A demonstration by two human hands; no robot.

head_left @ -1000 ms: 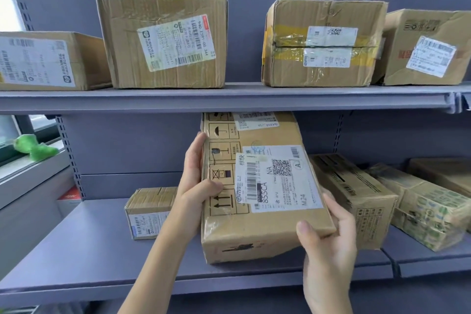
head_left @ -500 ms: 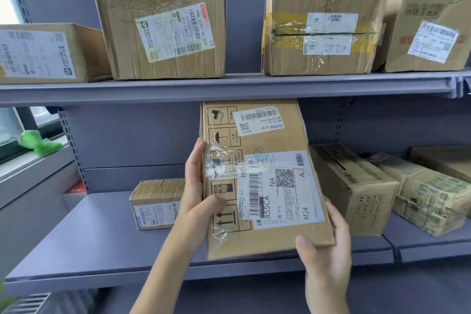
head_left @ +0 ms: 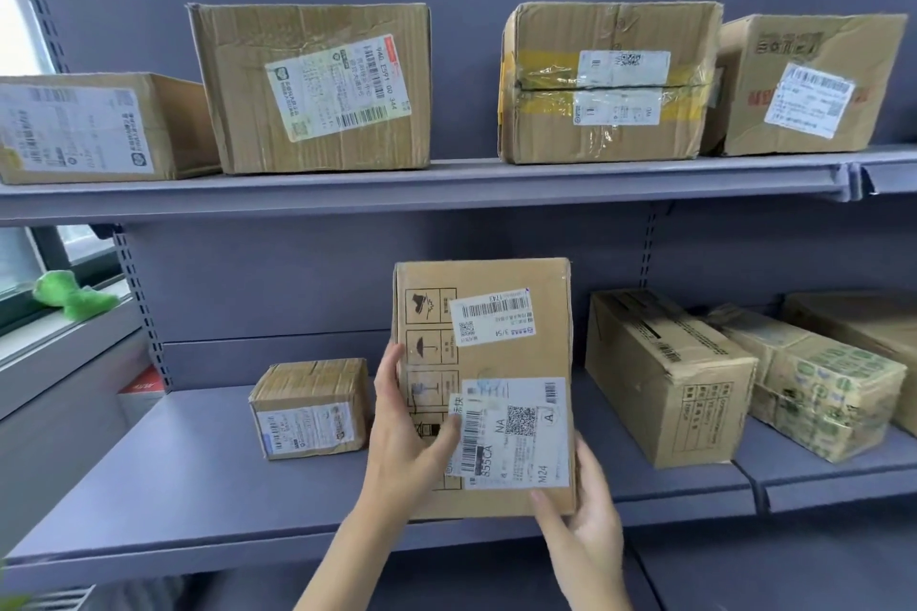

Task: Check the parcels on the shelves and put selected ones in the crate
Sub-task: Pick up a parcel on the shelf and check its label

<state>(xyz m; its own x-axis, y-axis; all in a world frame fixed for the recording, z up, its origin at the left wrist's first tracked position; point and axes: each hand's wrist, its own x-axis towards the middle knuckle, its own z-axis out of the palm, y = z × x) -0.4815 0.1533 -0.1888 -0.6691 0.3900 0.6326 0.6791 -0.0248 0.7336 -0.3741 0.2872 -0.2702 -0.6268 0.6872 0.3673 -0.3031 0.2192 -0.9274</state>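
I hold a flat brown cardboard parcel (head_left: 501, 283) upright in front of the lower shelf (head_left: 149, 501). It carries two white shipping labels and black handling symbols. My left hand (head_left: 404, 437) grips its left edge, thumb across the front beside the lower label. My right hand (head_left: 583, 531) holds the bottom right corner, thumb on the front. No crate is in view.
A small taped box (head_left: 310, 407) sits left of the held parcel, and three boxes (head_left: 660, 377) lie to its right on the lower shelf. Several labelled boxes (head_left: 317, 89) stand on the upper shelf (head_left: 446, 186). A green toy (head_left: 74, 295) lies on a window sill at left.
The parcel has come down clear of the upper shelf's edge and stands more upright. My left thumb has slid toward the lower label. The view has tilted upward.
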